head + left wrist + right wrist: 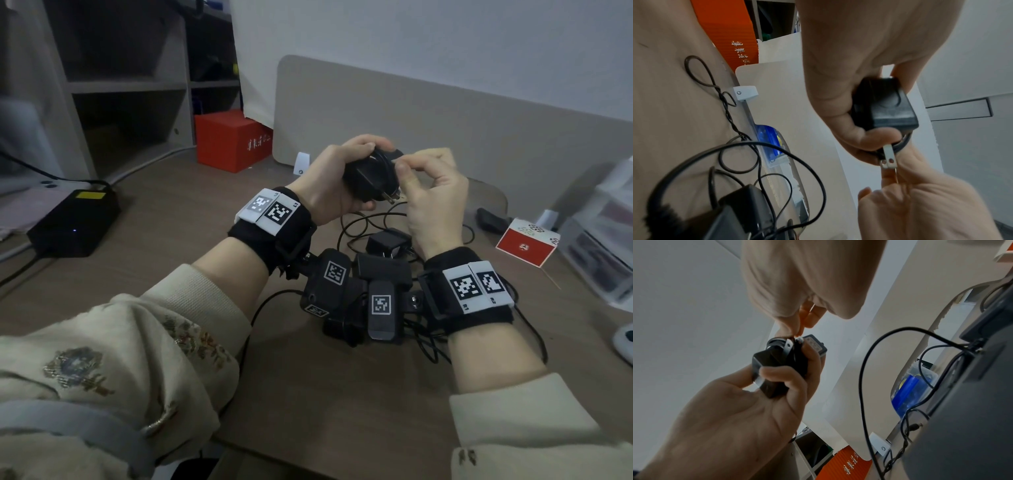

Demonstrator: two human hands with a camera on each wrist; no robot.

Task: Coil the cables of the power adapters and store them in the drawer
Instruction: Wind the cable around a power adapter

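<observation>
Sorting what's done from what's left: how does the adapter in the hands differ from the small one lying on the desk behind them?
The held adapter is lifted, gripped by the left hand, its cable wound round it. The desk adapter lies untouched, its cable sprawled loose. Both are black with metal prongs.

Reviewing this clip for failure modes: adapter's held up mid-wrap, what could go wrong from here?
1. The left hand grips the black adapter while the right hand pinches the cable end by the metal prongs; if that pinch slips, the wraps could spring loose.
2. The right fingertips work right at the bare prongs and could get jabbed.
3. The loose cables on the desk lie looped over each other, so the next adapter may drag its neighbours.
</observation>
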